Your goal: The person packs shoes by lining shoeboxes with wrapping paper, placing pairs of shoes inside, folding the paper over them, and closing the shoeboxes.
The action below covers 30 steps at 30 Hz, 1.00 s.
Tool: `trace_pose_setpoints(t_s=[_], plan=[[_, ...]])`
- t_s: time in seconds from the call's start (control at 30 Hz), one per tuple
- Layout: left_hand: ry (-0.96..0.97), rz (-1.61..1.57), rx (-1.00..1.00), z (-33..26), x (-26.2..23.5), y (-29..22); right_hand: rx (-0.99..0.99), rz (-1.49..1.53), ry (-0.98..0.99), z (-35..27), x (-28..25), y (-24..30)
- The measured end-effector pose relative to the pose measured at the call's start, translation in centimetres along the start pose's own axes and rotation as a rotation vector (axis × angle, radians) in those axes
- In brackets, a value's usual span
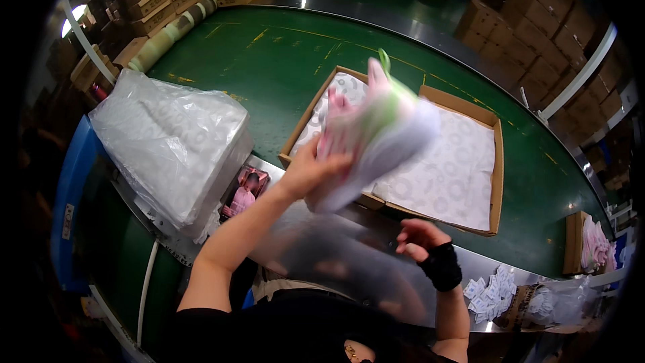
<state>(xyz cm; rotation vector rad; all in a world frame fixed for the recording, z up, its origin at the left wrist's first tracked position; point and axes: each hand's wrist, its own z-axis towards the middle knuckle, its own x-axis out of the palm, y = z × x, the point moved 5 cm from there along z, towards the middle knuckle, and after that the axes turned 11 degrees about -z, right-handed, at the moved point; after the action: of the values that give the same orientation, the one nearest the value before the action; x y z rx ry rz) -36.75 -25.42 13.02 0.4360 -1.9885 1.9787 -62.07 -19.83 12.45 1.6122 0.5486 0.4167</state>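
Note:
Raised over the box, my left hand [314, 169] is closed around a white, pink and light green sneaker [386, 131], smeared by motion, with a green loop at its top. Beneath it lies an open brown cardboard shoe box [497, 161], its lid and base spread side by side. White tissue paper with grey ring prints [443, 175] lines the box. My right hand [423, 238], with a black wrist band [441, 265], hovers by the near edge of the box. Its fingers are bent and apart, and nothing shows in them.
A plastic-wrapped stack of white paper [175, 141] sits at the left, beside a small pink picture packet [246, 191]. Small white sachets [490, 294] lie at the right on the steel edge. Farther right stands a carton of pink items [594, 245]. The green table [282, 60] extends behind.

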Motion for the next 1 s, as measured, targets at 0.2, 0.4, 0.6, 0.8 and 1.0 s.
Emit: trace_pose_setpoints(t_s=[0.2,0.4,0.6,0.8,1.0], plan=[[-0.148,-0.211,-0.301,10.9,-1.4,6.3,0.223,-0.108,0.025,-1.3,-0.1,-5.4],[-0.008,0.151,-0.748,9.7,2.8,14.4,0.247,0.234,-0.31,-0.3,-3.0,-10.6],[0.218,-0.098,-0.575,7.4,8.6,12.5,0.132,0.289,-0.959,3.5,-10.7,-9.2],[-0.439,0.106,0.419,6.2,-0.6,4.3,-0.283,-0.932,-0.902,6.2,-8.3,-5.4],[-0.407,0.337,0.129,7.6,-4.7,10.9,-0.283,-1.61,-0.73,8.2,-5.3,-7.5]])
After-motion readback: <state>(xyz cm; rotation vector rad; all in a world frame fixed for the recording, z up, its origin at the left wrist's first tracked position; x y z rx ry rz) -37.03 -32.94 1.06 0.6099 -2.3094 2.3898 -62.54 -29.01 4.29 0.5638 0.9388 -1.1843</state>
